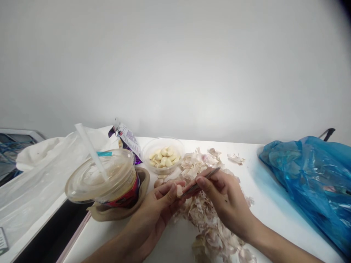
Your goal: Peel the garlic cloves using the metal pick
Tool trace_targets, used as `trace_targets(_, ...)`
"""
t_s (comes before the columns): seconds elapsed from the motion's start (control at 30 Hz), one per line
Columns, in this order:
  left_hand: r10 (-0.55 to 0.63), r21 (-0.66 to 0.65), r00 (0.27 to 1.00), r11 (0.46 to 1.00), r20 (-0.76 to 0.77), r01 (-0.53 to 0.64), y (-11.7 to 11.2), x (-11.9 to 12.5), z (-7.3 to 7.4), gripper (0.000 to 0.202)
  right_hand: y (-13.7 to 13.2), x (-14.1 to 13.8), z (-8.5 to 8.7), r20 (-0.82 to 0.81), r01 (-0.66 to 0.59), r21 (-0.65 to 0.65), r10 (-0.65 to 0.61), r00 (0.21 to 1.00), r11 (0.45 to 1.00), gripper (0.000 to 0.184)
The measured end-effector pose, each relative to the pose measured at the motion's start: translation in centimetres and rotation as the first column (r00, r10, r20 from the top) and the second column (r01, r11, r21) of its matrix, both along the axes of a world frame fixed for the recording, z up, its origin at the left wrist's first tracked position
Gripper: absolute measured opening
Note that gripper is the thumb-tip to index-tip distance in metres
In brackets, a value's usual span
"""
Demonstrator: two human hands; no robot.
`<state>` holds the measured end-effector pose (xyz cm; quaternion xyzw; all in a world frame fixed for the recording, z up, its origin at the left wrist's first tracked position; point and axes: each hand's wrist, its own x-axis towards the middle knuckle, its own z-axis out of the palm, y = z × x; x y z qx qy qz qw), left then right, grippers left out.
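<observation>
My left hand pinches a small garlic clove between thumb and fingers, low in the middle of the view. My right hand is closed on a thin metal tool, whose tip touches the clove. Under both hands lies a heap of papery garlic skins on the white table. Just beyond the hands stands a clear plastic bowl with several peeled cloves in it.
A lidded plastic drink cup with a white straw stands in a brown holder at the left. A torn purple packet and a white plastic bag lie behind it. A crumpled blue plastic bag fills the right side.
</observation>
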<state>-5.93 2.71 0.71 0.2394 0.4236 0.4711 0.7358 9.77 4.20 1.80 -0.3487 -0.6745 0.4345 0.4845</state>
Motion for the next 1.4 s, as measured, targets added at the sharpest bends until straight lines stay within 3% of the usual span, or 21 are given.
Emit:
trace_targets(0.23, 0.013, -0.023, 1.0, 1.0, 0.009, -0.013, -0.2, 0.3, 0.0, 0.015, 0.1, -0.1, -0.4, -0.135, -0.045, -0.137, 0.027, 0.99, 0.989, 0.03)
trace_targets(0.43, 0.097, -0.087, 0.987, 0.993, 0.129, -0.086, 0.0, 0.1, 0.4, 0.011, 0.4, 0.1, -0.3, -0.085, 0.021, 0.04, -0.018, 0.996, 0.999, 0.021)
trace_targets(0.63, 0.091, -0.083, 0.981, 0.994, 0.173, -0.077, 0.0, -0.1, 0.3, 0.013, 0.4, 0.7, -0.3, -0.031, 0.073, 0.145, -0.07, 0.997, 0.987, 0.016)
trace_targets(1.0, 0.07, -0.07, 0.982, 0.996, 0.174, -0.059, -0.2, 0.0, 0.2, 0.013, 0.4, 1.1, 0.5, 0.092, -0.09, 0.325, 0.063, 0.994, 0.942, 0.013)
trace_targets(1.4, 0.077, -0.072, 0.983, 0.995, 0.169, -0.065, -0.2, 0.1, 0.0, 0.013, 0.5, 1.0, 0.2, 0.074, -0.125, 0.363, 0.105, 0.992, 0.923, 0.014)
